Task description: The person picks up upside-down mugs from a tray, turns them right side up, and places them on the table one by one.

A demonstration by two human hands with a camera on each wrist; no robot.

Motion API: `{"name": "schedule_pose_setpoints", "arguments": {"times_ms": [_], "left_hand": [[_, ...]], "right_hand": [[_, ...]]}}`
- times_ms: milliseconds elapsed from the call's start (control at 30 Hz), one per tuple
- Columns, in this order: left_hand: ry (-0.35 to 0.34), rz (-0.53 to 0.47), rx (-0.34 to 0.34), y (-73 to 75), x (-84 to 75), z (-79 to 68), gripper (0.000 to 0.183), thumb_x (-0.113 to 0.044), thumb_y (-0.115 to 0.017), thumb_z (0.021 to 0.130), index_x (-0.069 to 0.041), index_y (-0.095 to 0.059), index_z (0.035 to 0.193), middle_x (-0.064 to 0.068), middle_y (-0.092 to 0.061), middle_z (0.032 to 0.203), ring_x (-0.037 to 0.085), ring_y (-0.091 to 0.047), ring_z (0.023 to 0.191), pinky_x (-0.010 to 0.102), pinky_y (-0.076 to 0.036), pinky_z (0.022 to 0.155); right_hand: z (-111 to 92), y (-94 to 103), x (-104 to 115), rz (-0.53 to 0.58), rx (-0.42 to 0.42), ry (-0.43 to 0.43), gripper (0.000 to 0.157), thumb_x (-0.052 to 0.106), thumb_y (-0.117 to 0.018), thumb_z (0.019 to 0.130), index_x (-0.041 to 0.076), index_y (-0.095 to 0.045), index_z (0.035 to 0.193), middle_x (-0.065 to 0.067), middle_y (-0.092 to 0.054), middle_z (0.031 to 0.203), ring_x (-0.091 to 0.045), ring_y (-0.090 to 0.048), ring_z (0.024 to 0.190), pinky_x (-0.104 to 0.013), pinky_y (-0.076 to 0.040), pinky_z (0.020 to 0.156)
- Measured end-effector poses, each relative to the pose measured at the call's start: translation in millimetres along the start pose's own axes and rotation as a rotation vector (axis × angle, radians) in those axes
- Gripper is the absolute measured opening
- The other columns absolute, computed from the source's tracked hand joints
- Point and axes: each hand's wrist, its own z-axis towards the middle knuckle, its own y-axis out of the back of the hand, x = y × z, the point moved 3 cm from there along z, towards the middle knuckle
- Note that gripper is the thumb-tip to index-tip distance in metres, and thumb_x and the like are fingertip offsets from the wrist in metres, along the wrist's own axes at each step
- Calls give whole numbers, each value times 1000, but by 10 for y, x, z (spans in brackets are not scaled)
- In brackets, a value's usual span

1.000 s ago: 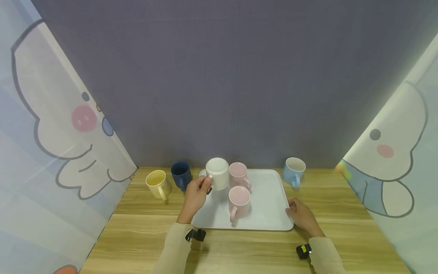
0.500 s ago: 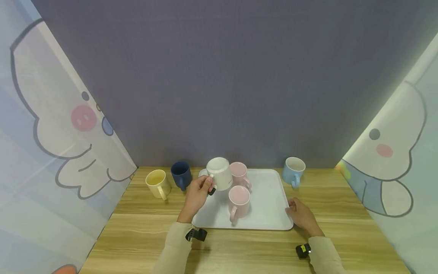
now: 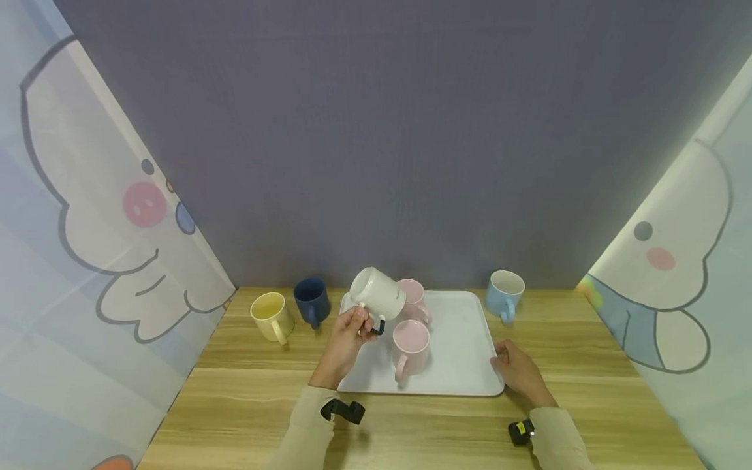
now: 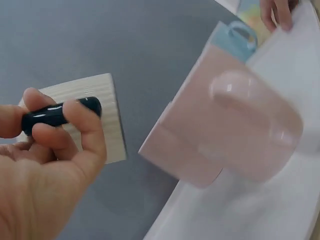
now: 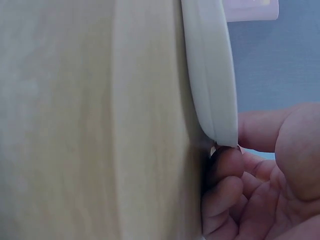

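Note:
My left hand [image 3: 343, 346] grips a white mug [image 3: 382, 295] by its handle and holds it above the left part of a white tray [image 3: 461, 349]. The mug is tilted sideways; I cannot tell which end is its mouth. In the left wrist view, fingers wrap the glossy dark part of the handle [image 4: 55, 115], and the mug's wall looks ribbed. Two pink mugs stand upright on the tray, one in front [image 3: 411, 352] and one behind [image 3: 407, 290], partly hidden by the white mug. At the tray's right edge, my right hand [image 3: 519, 372] pinches the rim, thumb above and curled fingers beneath.
Left of the tray, a yellow mug [image 3: 273, 316] and a dark blue mug [image 3: 311, 299] stand on the wooden table [image 3: 423, 431]. A light blue mug [image 3: 502, 297] is beyond the tray's right side. A grey wall [image 3: 399, 163] closes off the back.
The white mug has tipped further onto its side, its lower end swinging right, and more of its handle shows. My left hand has turned and shifted slightly right. The right hand stays put.

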Motion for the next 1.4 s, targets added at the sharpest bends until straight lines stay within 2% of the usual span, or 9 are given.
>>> {"name": "schedule_pose_setpoints", "arguments": {"times_ms": [200,400,667,967,1200,1400], "left_hand": [[-6,-183,39,-28,33,-9,30,-29,-37,112,-13,-51,91,-4,-49,84,10,-50,80,28,-56,84],[-41,-304,80,-75,48,-25,30,-26,-35,112,-14,-53,92,-5,-51,87,10,-55,87,30,-56,89],[-35,-452,65,-152,106,-26,33,-22,-30,113,-13,-53,92,-3,-53,91,12,-51,85,31,-55,94],[-2,-553,29,-207,119,-39,38,-20,-24,114,-13,-54,91,-3,-55,90,11,-50,80,33,-55,95],[21,-588,14,-215,130,-46,39,-22,-23,114,-13,-53,90,-4,-54,89,10,-48,78,32,-55,97],[33,-614,-26,-229,157,-30,40,-20,-22,114,-12,-54,91,-4,-53,88,11,-45,77,32,-55,94]], "right_hand": [[-5,0,4,-4,1,2,34,17,-58,99,-5,-55,125,-18,-72,104,-29,-68,92,-43,-53,77],[-11,1,10,-8,1,4,34,16,-57,99,-6,-54,125,-18,-71,103,-28,-68,91,-43,-53,77],[-18,0,14,-13,-8,8,35,17,-58,99,-5,-55,126,-16,-70,102,-28,-67,91,-45,-52,78],[-24,3,21,-9,-6,7,35,17,-58,99,-5,-55,126,-16,-71,102,-27,-67,89,-43,-52,77],[-33,8,40,-10,-3,5,35,17,-58,99,-5,-54,126,-15,-70,100,-26,-66,88,-42,-51,75],[-23,40,43,-4,6,-2,35,18,-57,100,-6,-55,125,-19,-70,103,-29,-67,91,-44,-53,77]]}}
